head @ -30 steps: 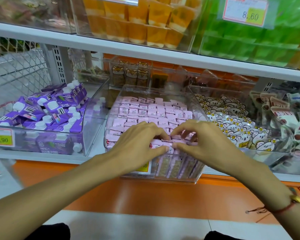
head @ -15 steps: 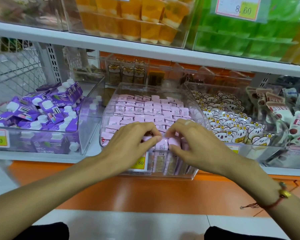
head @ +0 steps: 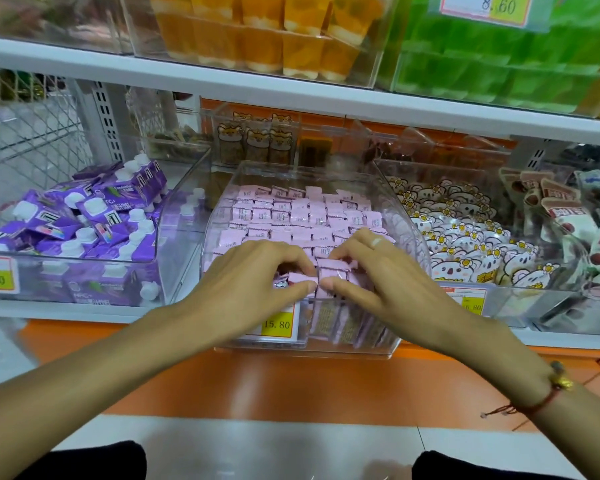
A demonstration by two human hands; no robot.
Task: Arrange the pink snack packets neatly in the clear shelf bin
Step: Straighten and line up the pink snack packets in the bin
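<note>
Several pink snack packets (head: 302,216) stand in tight rows inside the clear shelf bin (head: 407,233) at the middle of the shelf. My left hand (head: 253,282) and my right hand (head: 374,278) meet over the bin's front row. Left thumb and fingers pinch a pink packet (head: 302,279) at its top edge. Right thumb and fingers pinch the neighbouring pink packet (head: 333,266). The front rows under both palms are hidden.
A bin of purple pouches (head: 84,216) sits to the left, a bin of koala packets (head: 465,244) to the right. A yellow price tag (head: 278,323) hangs on the pink bin's front. An upper shelf (head: 291,88) overhangs the bins. An orange ledge (head: 291,382) runs below.
Both hands stay at the bin's front row, with small finger shifts on the pink packets. The view has moved slightly closer to the shelf.
</note>
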